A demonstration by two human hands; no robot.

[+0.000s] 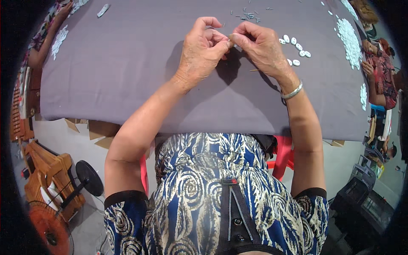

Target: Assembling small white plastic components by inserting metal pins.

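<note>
A: Position check. Where is the small white piece (233, 41) relative to the grey table (119, 72)?

B: You hold it above the far middle of the table, between both hands. Your left hand (202, 53) and right hand (263, 49) meet there, fingertips touching. Only a sliver of the piece shows between them.

A: Finger state?

B: Your left fingers (221, 44) are pressed together, thumb against forefinger, pinching the piece. Your right fingers (240, 39) are closed in a matching pinch on it from the other side. Whether the right hand also holds a thin pin cannot be told; a slim stick (254, 70) shows just below that hand, over the table.

A: Handling properties?

B: Judged from the loose white buttons (295, 46) lying on the table just right of your right hand, the piece is light, rigid and smooth. Expect it to slip under a loose grip. Take hold at the rim with fingertip pads, not the flat faces.

A: Other items on the table?

B: Small grey bits (248, 16) lie at the table's far edge, beyond your hands. A white heap (349, 36) sits at the table's far right corner, near another person's arm.
</note>
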